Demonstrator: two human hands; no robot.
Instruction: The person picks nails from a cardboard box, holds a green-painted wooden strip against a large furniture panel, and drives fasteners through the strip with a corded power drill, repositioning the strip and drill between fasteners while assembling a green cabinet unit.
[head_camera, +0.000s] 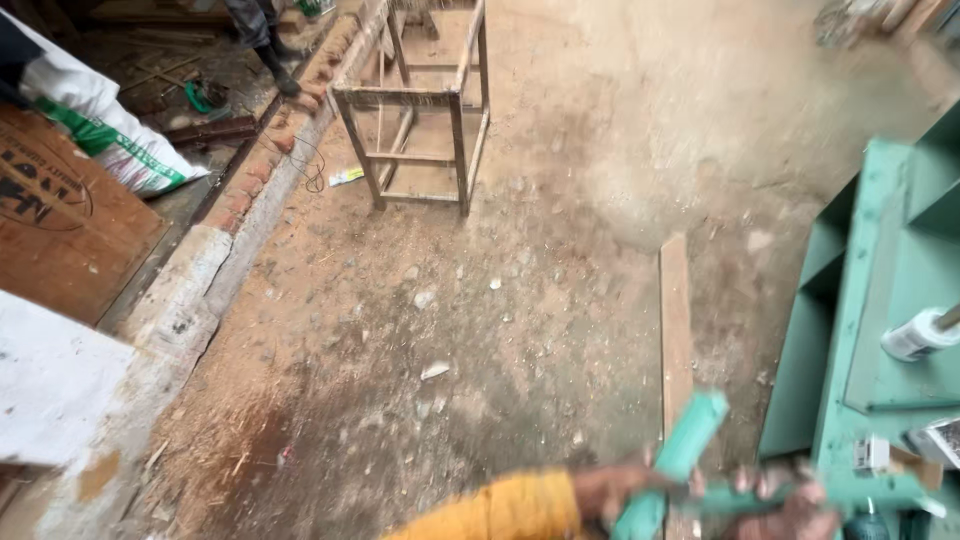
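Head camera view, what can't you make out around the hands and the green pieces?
- Left hand: motion-blurred; grip on the green stick unclear.
- Right hand: blurred and cut off by the bottom edge; fingers indistinct.
- Green stick: lower end leaves the frame, so its length is unknown.
- Green shelf: cut off by the right edge.
- White roller: handle runs out of frame.

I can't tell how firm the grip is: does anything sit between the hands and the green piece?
Nothing visible. Both hands are already on the green piece: the left hand at its lower end, the right hand on the crossing part. Blur hides the fingers.
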